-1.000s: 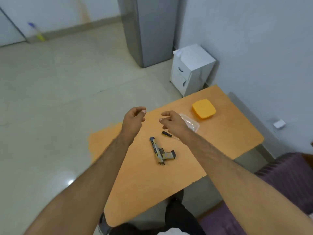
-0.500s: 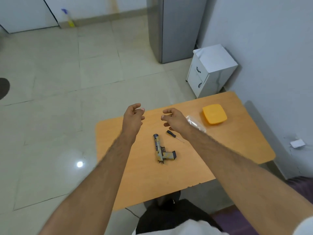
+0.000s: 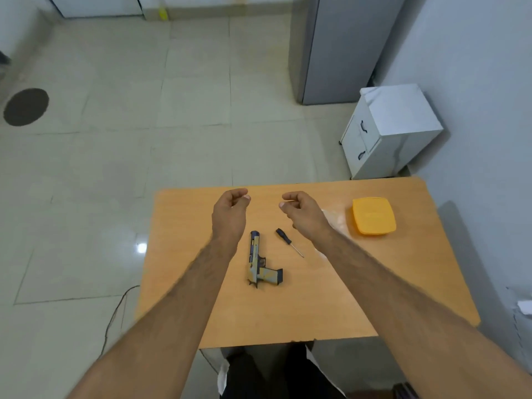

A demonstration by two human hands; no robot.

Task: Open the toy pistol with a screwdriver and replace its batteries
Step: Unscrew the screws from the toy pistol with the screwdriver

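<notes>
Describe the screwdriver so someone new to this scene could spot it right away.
Start at the orange wooden table against the wall. Near its middle lies the toy pistol; the screwdriver lies just right of it, apart from it, below the right hand. It is the smallest item there: a black handle with a thin metal shaft pointing toward the person.

No readable text anywhere.
No letters, labels, brands, numbers or signs can be made out on anything.
</notes>
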